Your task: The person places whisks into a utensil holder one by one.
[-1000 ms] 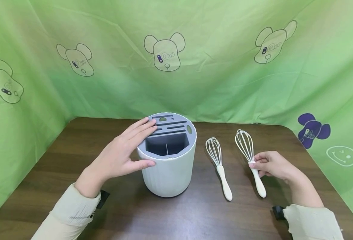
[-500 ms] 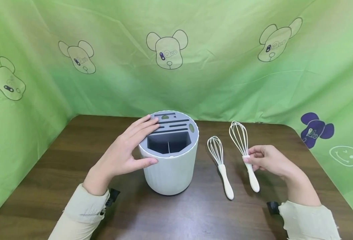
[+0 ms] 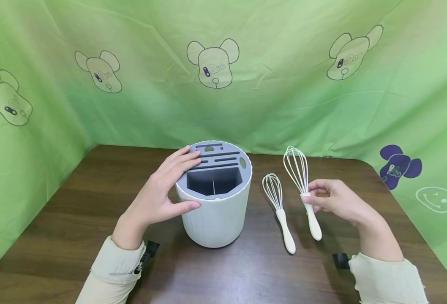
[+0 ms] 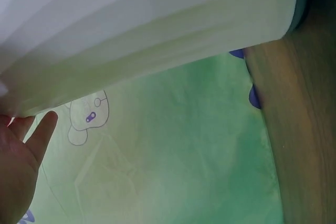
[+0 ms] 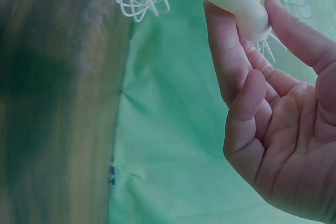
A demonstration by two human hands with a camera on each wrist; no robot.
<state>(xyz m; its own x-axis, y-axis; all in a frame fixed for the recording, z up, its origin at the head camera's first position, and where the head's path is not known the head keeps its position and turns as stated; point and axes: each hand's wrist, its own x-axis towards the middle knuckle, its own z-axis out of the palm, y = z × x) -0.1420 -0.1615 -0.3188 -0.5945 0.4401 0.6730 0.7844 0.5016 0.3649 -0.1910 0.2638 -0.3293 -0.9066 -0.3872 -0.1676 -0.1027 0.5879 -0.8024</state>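
A round white utensil holder with a grey slotted top stands at mid-table. My left hand rests on its left rim, fingers extended over the top and thumb at the front; the left wrist view shows the ribbed wall close up. Between thumb and fingers, my right hand pinches a white whisk at the collar below its wires, the wire end pointing away from me. A second, smaller white whisk lies on the table between the holder and the held one.
The brown wooden table is backed by a green cloth with cartoon bear heads, which also hangs along both sides. In the holder's top are a divided compartment and several narrow slots behind it.
My right hand has lifted the whisk and brought it left and farther from me, nearer to the whisk on the table. My left hand keeps its place on the holder.
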